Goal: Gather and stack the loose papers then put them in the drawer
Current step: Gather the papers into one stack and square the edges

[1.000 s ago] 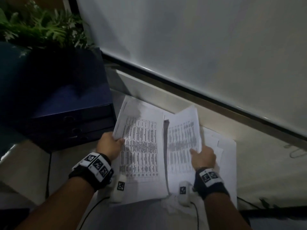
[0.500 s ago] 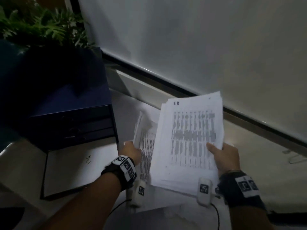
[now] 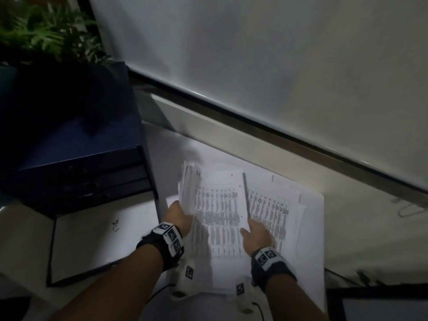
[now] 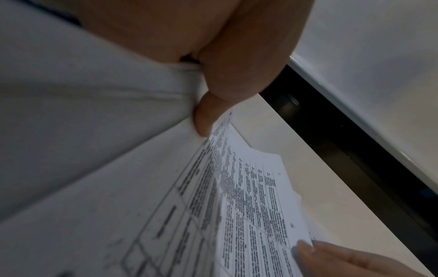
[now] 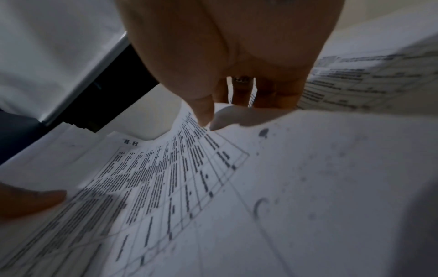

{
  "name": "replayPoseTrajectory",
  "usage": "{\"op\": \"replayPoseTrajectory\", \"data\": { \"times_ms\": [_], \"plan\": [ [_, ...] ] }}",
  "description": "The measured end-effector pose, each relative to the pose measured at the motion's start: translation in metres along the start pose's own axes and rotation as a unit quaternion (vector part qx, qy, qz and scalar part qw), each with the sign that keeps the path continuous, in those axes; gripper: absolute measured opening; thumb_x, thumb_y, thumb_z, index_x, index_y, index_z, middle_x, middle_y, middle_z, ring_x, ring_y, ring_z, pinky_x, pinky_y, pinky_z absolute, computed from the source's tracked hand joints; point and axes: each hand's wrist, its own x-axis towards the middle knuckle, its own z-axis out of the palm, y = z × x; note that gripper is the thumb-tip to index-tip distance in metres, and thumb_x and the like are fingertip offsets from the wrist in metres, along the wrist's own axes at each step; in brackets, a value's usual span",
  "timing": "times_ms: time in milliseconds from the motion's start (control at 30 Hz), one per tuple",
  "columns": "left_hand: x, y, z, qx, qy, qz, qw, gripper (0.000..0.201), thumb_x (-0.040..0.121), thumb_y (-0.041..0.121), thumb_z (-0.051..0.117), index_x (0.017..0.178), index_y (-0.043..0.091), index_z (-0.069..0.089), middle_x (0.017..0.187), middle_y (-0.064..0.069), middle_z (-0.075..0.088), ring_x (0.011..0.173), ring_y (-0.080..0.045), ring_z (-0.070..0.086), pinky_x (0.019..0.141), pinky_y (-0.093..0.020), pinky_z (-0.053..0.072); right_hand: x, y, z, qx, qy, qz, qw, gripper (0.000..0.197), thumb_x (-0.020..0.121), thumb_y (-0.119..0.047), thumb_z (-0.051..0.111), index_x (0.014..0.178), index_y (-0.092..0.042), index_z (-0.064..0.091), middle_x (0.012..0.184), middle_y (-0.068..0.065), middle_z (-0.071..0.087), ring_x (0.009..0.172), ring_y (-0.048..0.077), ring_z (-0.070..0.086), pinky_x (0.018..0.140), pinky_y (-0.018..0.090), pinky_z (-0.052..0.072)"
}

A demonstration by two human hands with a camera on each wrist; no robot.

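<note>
A bundle of printed papers (image 3: 217,212) is held by both hands low over the table. My left hand (image 3: 179,210) grips its left edge, where the sheets fan and curl upward; the thumb (image 4: 203,116) presses on the papers (image 4: 237,206). My right hand (image 3: 251,230) pinches the right edge, thumb on top of the printed sheet (image 5: 166,178). More loose printed and blank sheets (image 3: 278,205) lie beneath and to the right. The dark blue drawer unit (image 3: 81,172) stands at the left. Its bottom drawer (image 3: 51,251) is pulled out, with a white sheet inside.
A green plant (image 3: 46,35) rises behind the drawer unit. A pale roller blind (image 3: 254,66) and a window ledge (image 3: 208,121) bound the table at the back. A wire clip (image 3: 407,208) lies at the far right. A dark-framed panel (image 3: 379,306) sits at the lower right.
The bundle, held up and tilted half a second ago, has come down over the sheets on the table. Both hands moved down with it and still grip its edges.
</note>
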Motion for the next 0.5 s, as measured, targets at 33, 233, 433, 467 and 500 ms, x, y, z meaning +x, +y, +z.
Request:
{"op": "replayPoseTrajectory", "data": {
  "times_ms": [33, 233, 433, 467, 500],
  "plan": [
    [-0.001, 0.001, 0.001, 0.002, 0.009, 0.008, 1.0, 0.039, 0.09, 0.016, 0.062, 0.128, 0.008, 0.053, 0.106, -0.009, 0.063, 0.087, -0.025, 0.057, 0.075, -0.03, 0.049, -0.001, -0.001, 0.001, -0.012, 0.007, -0.003, 1.0, 0.03, 0.097, -0.031, 0.058, 0.124, -0.02, 0.068, 0.105, -0.003, 0.073, 0.076, 0.011, 0.061, 0.055, 0.015, 0.041],
    [-0.003, 0.01, -0.029, 0.001, 0.053, 0.085, 0.995, 0.037, 0.087, 0.009, 0.061, 0.124, 0.009, 0.061, 0.097, -0.012, 0.068, 0.089, -0.03, 0.066, 0.073, -0.029, 0.047, 0.004, 0.039, -0.033, -0.055, 0.087, 0.232, 0.967, 0.088, 0.077, -0.059, 0.07, 0.143, -0.011, 0.039, 0.151, 0.015, 0.036, 0.134, 0.039, 0.04, 0.103, 0.054, 0.041],
    [-0.003, 0.017, -0.066, 0.002, 0.079, 0.134, 0.988, 0.031, 0.084, 0.004, 0.065, 0.115, 0.002, 0.064, 0.094, -0.009, 0.065, 0.092, -0.029, 0.065, 0.075, -0.029, 0.043, 0.012, 0.048, -0.038, -0.051, 0.049, 0.236, 0.969, 0.097, 0.071, -0.052, 0.082, 0.144, -0.008, 0.036, 0.149, 0.015, 0.037, 0.136, 0.035, 0.038, 0.105, 0.048, 0.038],
    [-0.003, 0.016, -0.07, -0.002, 0.082, 0.132, 0.988, 0.032, 0.084, 0.004, 0.066, 0.116, 0.003, 0.064, 0.095, -0.008, 0.065, 0.094, -0.029, 0.064, 0.076, -0.029, 0.043, 0.013, 0.047, -0.036, -0.041, 0.049, 0.223, 0.973, 0.096, 0.07, -0.05, 0.084, 0.143, -0.007, 0.038, 0.147, 0.014, 0.042, 0.134, 0.034, 0.043, 0.103, 0.045, 0.041],
    [-0.003, 0.015, -0.074, -0.005, 0.086, 0.128, 0.988, 0.032, 0.084, 0.004, 0.066, 0.116, 0.004, 0.064, 0.096, -0.008, 0.065, 0.095, -0.028, 0.064, 0.078, -0.03, 0.043, 0.015, 0.046, -0.033, -0.03, 0.046, 0.207, 0.977, 0.095, 0.068, -0.048, 0.085, 0.141, -0.006, 0.041, 0.143, 0.014, 0.047, 0.129, 0.033, 0.049, 0.101, 0.041, 0.045]
  ]
}}
